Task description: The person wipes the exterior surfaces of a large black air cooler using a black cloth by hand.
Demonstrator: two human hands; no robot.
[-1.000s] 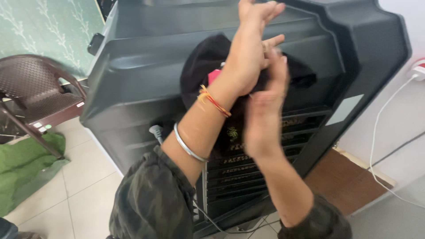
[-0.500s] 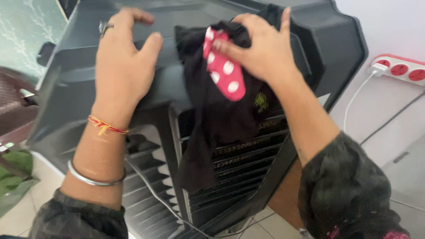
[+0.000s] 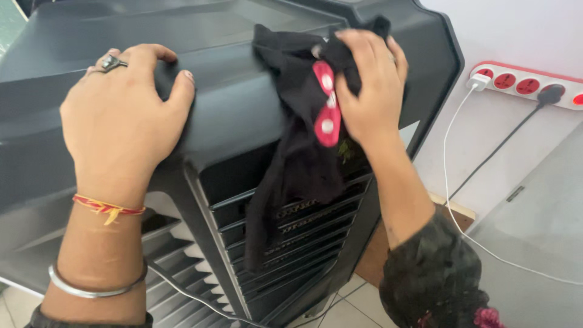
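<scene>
A tall dark grey air cooler (image 3: pixel 243 115) with slatted vents on its front fills the head view. My left hand (image 3: pixel 121 115) lies flat on its curved upper edge, fingers spread, a ring on one finger and a red thread and a metal bangle at the wrist. My right hand (image 3: pixel 367 85) presses a black cloth (image 3: pixel 297 158) with a red white-dotted patch against the cooler's top right part. The loose end of the cloth hangs down over the vent slats.
A red and white power strip (image 3: pixel 525 84) is fixed to the white wall at the right, with a white plug and a black plug in it. Their cables (image 3: pixel 455 182) run down the wall. A wooden board (image 3: pixel 370 261) lies at the cooler's foot on the tiled floor.
Both hands have come down from raised in front of the cooler. My left hand has settled flat on the top edge, and my right hand has carried the cloth up to the cooler's top right.
</scene>
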